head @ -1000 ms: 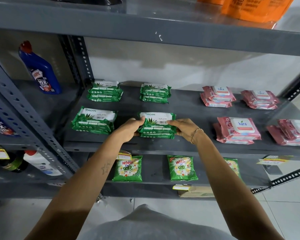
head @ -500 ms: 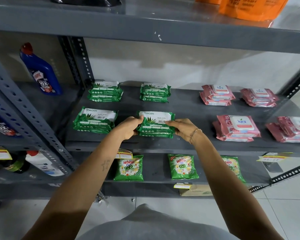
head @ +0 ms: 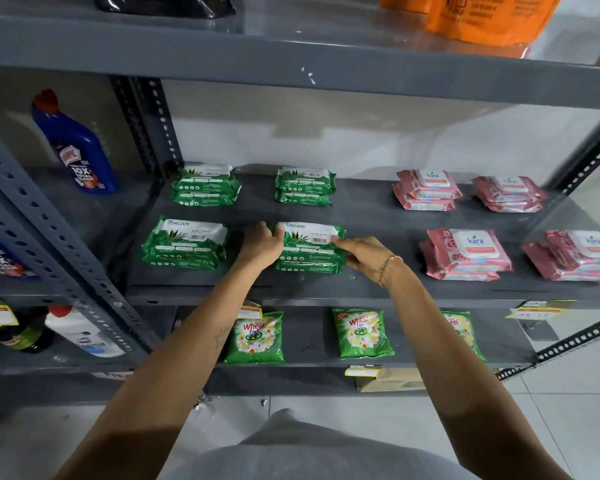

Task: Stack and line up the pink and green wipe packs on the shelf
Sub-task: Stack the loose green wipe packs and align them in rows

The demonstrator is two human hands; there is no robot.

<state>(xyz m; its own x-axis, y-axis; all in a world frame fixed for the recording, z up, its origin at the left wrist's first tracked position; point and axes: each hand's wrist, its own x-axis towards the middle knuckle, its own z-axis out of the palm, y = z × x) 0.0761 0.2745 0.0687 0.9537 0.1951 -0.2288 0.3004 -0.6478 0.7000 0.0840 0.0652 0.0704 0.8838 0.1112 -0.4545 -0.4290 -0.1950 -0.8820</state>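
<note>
On the grey middle shelf (head: pixel 368 216) lie green wipe pack stacks on the left and pink ones on the right. My left hand (head: pixel 261 242) and my right hand (head: pixel 364 254) grip the two ends of the front middle green stack (head: pixel 309 245). Another green stack (head: pixel 184 242) lies to its left, and two more green stacks (head: pixel 207 185) (head: pixel 305 186) sit at the back. Pink stacks lie at the back (head: pixel 426 190) (head: pixel 508 194) and at the front (head: pixel 465 254) (head: pixel 575 254); the front pink ones sit askew.
A blue cleaner bottle (head: pixel 75 147) stands on the left bay. Green detergent pouches (head: pixel 257 337) (head: pixel 361 332) lie on the shelf below, with yellow price tags (head: pixel 534 308) on the edge. An orange bag (head: pixel 482 15) rests on the top shelf. Slotted uprights frame both sides.
Both hands stayed on the front middle green stack and nudged it slightly back on the shelf; my left fingers slid up to its far left corner.
</note>
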